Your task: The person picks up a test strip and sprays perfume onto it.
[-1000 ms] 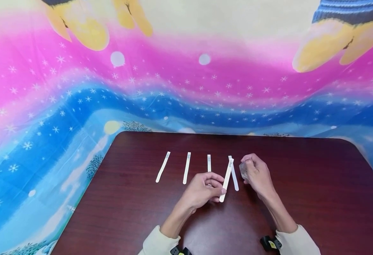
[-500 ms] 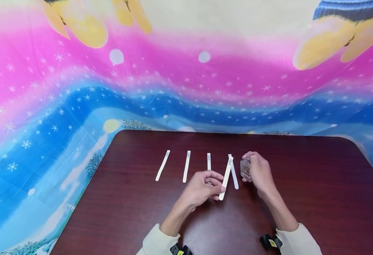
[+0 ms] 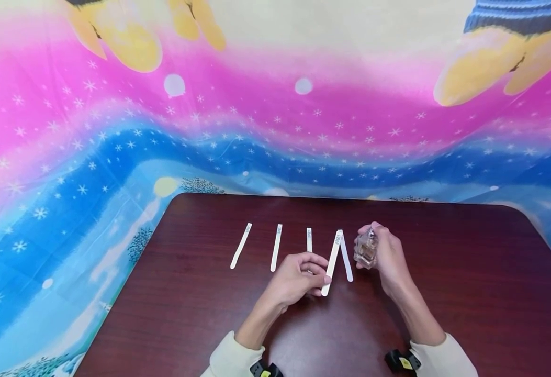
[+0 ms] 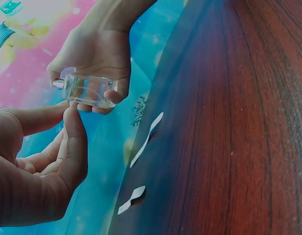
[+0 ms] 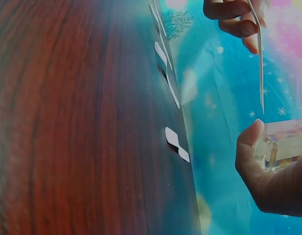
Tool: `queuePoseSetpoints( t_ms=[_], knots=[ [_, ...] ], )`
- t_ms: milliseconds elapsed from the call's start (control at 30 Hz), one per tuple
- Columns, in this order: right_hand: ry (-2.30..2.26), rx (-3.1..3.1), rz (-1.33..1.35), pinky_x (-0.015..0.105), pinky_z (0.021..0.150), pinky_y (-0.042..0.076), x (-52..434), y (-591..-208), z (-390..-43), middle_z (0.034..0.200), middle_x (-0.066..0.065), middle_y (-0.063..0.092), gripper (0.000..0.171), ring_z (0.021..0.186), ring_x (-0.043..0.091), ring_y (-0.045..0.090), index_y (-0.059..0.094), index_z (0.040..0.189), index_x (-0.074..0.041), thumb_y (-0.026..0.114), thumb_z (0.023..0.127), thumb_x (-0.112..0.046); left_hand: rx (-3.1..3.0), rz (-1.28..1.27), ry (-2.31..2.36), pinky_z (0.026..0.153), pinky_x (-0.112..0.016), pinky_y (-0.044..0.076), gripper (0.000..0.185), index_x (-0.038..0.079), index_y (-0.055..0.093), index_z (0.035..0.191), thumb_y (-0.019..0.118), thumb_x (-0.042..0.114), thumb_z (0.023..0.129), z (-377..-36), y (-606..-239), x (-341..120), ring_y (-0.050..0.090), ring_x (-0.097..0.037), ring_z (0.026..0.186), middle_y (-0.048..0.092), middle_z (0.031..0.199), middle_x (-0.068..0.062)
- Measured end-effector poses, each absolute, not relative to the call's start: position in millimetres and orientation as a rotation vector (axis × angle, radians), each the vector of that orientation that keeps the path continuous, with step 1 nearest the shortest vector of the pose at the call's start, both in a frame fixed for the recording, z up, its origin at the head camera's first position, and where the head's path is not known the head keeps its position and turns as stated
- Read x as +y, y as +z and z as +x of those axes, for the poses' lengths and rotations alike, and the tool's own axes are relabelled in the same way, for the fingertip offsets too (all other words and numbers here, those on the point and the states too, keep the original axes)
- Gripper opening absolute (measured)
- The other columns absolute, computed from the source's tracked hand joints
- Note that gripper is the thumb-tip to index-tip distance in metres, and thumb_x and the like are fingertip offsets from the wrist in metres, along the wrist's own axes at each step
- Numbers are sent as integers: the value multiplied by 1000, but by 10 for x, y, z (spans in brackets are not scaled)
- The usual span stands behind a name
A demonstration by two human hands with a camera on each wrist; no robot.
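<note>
My left hand (image 3: 294,283) pinches the lower end of a white perfume test strip (image 3: 333,259) between thumb and fingers. The strip is raised in front of me, its printed end pointing away. To its right, my right hand (image 3: 392,262) grips a clear glass perfume bottle (image 3: 366,248) with a little amber liquid inside. In the left wrist view the bottle (image 4: 89,91) lies tipped on its side in the fingers, its silver neck (image 4: 58,83) towards the fingertips. A narrow gap separates the strip (image 5: 261,73) from the bottle in the right wrist view.
Several similar strips lie spaced in a row on the dark red wooden table: one at far left (image 3: 240,246), another beside it (image 3: 277,248), a third (image 3: 309,238) partly behind my left hand, and one (image 3: 347,262) behind the held strip. A patterned cloth (image 3: 275,131) hangs beyond the table.
My right hand has turned the perfume bottle, bringing more of its clear side and neck into sight. The left hand has shifted the strip very slightly left.
</note>
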State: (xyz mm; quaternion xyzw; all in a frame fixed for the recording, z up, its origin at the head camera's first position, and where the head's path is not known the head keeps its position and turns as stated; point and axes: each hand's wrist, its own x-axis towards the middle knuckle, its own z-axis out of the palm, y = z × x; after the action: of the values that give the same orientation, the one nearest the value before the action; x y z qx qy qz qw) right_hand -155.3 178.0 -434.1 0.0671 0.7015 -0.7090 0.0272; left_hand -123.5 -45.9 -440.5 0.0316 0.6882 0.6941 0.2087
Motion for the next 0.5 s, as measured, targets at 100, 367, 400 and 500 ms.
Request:
queuePoseSetpoints(
  t_ms=[100,367,400,500],
  knots=[
    [-2220,2122,166,35,58,63,1793,-4335,-1545,91,-5,70,45,74,15,69,65,106,-19,30,117,-45,1905,85,1936,67,-34,66,25,-1,72,114,76,-5,90,-1248,-4415,-472,67,-11,66,71,85,-1],
    [-2298,2017,67,36,62,64,1828,-4334,-1542,93,-4,70,46,78,14,70,67,105,-23,28,117,-45,1899,82,1940,65,-30,65,26,-2,71,115,76,-6,90,-1259,-4421,-490,67,-10,66,71,84,0],
    [-2298,2016,61,36,62,64,1831,-4334,-1542,93,-4,70,46,79,14,70,67,105,-23,28,117,-45,1900,82,1940,64,-29,65,26,-2,71,115,75,-6,90,-1260,-4420,-490,67,-10,66,71,84,0],
    [-2297,2007,39,36,63,65,1849,-4339,-1542,94,-4,70,46,80,14,69,66,107,-22,28,117,-46,1899,77,1939,64,-28,64,26,-2,71,115,74,-7,90,-1264,-4418,-494,67,-10,67,71,85,-1]
  ],
)
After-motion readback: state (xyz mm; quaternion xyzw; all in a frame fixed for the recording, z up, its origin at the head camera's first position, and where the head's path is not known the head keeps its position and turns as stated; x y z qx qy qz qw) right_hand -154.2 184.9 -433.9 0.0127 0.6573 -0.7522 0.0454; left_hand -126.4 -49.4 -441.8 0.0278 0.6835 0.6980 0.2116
